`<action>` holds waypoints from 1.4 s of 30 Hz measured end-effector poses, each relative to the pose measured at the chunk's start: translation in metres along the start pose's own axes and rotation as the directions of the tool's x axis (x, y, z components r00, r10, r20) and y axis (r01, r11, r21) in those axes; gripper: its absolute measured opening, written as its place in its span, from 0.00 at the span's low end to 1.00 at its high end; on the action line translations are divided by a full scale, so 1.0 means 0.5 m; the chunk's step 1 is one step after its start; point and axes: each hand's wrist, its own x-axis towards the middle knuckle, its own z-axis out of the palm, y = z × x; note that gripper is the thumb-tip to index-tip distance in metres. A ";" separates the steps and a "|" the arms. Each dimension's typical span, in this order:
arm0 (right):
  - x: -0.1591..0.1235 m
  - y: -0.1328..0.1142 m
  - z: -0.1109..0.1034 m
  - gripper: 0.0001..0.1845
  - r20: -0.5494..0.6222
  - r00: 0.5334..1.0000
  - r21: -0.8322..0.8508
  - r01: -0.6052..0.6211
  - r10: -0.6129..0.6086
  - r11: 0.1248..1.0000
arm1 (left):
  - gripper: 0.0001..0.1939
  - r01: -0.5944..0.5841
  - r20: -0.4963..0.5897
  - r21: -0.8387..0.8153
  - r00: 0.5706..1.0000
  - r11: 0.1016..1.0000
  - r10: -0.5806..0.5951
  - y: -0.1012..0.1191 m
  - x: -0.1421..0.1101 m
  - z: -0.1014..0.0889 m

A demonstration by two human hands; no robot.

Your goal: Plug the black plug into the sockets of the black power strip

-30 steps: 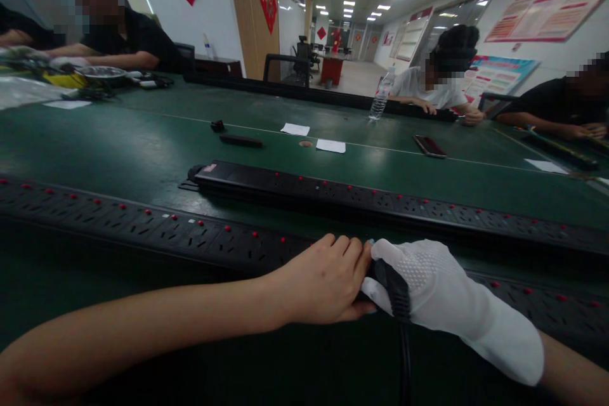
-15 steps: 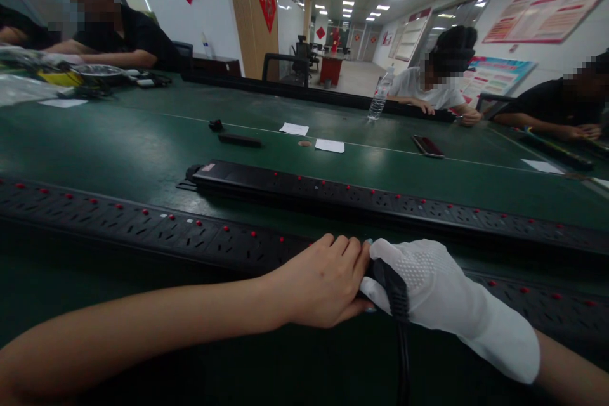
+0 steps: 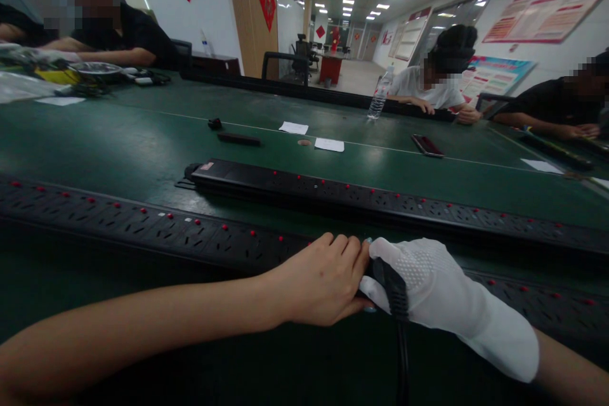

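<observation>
A long black power strip (image 3: 209, 238) with red lights and rows of sockets lies across the green table in front of me. My left hand (image 3: 326, 282), bare, is wrapped over its middle. Against those fingers, my right hand (image 3: 423, 276), in a white dotted glove, grips a black plug (image 3: 392, 285) by its body. The plug's cord (image 3: 403, 361) hangs down toward the table's near side. The plug's front and the socket under it are hidden between my hands. Behind lies a second black power strip (image 3: 333, 187), roughly parallel to the first.
Farther back are two white paper slips (image 3: 329, 144), a small black bar (image 3: 238, 139), a phone (image 3: 428, 145) and a water bottle (image 3: 379, 95). Cables and a round metal dish (image 3: 98, 71) lie at the far left. Several people sit around the table (image 3: 118, 133).
Both hands keep the same hold on the strip and plug. The near strip has shifted very slightly to the left; otherwise the view is almost unchanged.
</observation>
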 end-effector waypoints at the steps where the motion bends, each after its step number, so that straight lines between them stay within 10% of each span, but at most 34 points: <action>1: -0.001 0.000 0.000 0.15 0.005 1.000 -0.006 -0.002 0.002 1.000 | 0.29 -0.001 -0.001 0.003 1.000 1.000 0.001 0.000 0.000 0.000; 42: -0.002 0.007 -0.026 0.13 0.169 0.986 0.019 -0.008 0.004 1.000 | 0.33 0.040 0.092 -0.198 0.996 0.979 -0.022 -0.029 -0.002 -0.019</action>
